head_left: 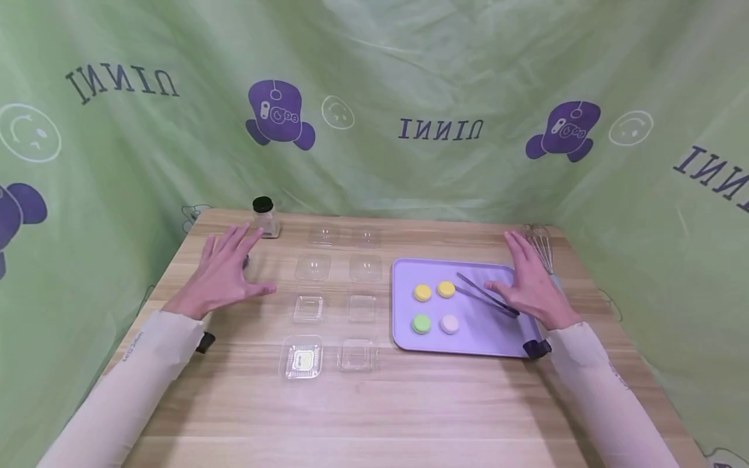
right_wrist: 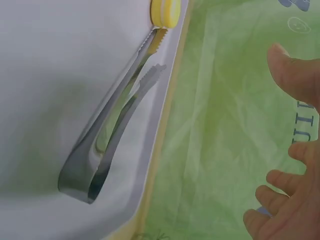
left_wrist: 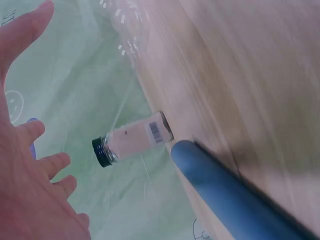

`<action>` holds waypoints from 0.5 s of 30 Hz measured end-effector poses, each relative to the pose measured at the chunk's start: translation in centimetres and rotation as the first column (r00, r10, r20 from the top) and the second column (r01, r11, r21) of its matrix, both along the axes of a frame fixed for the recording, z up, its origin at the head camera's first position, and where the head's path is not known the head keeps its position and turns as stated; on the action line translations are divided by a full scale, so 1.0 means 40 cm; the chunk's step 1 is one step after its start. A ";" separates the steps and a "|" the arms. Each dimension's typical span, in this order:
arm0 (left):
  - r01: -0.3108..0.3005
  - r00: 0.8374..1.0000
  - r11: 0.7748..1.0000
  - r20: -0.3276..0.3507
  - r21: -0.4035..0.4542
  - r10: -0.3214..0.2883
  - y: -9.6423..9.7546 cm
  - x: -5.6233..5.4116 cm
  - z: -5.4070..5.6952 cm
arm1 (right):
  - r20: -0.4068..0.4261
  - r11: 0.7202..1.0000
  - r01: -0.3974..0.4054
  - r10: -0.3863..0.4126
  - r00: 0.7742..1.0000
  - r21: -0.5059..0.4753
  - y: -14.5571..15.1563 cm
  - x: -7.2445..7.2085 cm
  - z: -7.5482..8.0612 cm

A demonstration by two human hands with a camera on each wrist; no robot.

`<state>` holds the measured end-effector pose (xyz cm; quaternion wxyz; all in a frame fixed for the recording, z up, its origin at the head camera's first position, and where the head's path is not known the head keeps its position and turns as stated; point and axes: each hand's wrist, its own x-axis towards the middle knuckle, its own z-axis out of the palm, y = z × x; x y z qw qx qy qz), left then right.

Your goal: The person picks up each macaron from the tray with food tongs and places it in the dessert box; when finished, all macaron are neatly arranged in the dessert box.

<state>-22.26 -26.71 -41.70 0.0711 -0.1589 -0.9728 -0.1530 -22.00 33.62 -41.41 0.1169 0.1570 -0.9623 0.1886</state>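
Note:
Above the table's left side my left hand point(head_left: 225, 270) is held with fingers spread and nothing in them. Beyond it stands a clear jar with a black lid point(head_left: 264, 218). A blue cylindrical thing point(left_wrist: 225, 192) lies below this hand in the left wrist view, mostly hidden in the head view. Over the right part of a purple tray point(head_left: 357, 351) hovers my right hand point(head_left: 531, 286), empty, thumb apart from the fingers. Metal tongs point(right_wrist: 107, 135) lie on the tray beneath it. Two yellow macarons point(head_left: 422, 292), a green macaron point(head_left: 421, 324) and a pink macaron point(head_left: 449, 324) sit left of the tongs.
Several clear plastic containers point(head_left: 308, 309) stand in two columns mid-table, the front left one with a label point(head_left: 303, 360). A wire whisk point(head_left: 541, 244) lies at the back right, partly behind my right hand. Green printed cloth point(head_left: 374, 169) hangs around the table.

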 end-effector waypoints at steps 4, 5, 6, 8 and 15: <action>0.030 1.000 0.997 0.002 0.072 -0.030 0.004 0.001 -0.004 | 0.020 0.998 0.032 -0.031 0.999 -0.046 -0.004 0.003 0.006; 0.033 0.999 0.995 0.017 0.096 -0.035 0.006 0.001 -0.005 | 0.021 0.998 0.042 -0.041 0.999 -0.056 -0.005 0.004 0.007; 0.036 0.999 0.992 0.030 0.124 -0.040 0.007 0.001 -0.006 | 0.023 0.996 0.052 -0.050 0.998 -0.068 -0.007 0.006 0.009; 0.034 0.996 0.983 0.069 0.183 -0.048 0.012 0.003 -0.007 | 0.029 0.994 0.073 -0.071 0.997 -0.087 -0.009 0.008 0.011; -0.002 0.976 0.943 0.207 0.332 -0.071 0.018 0.026 -0.008 | 0.071 0.982 0.115 -0.106 0.992 -0.149 -0.015 0.005 0.009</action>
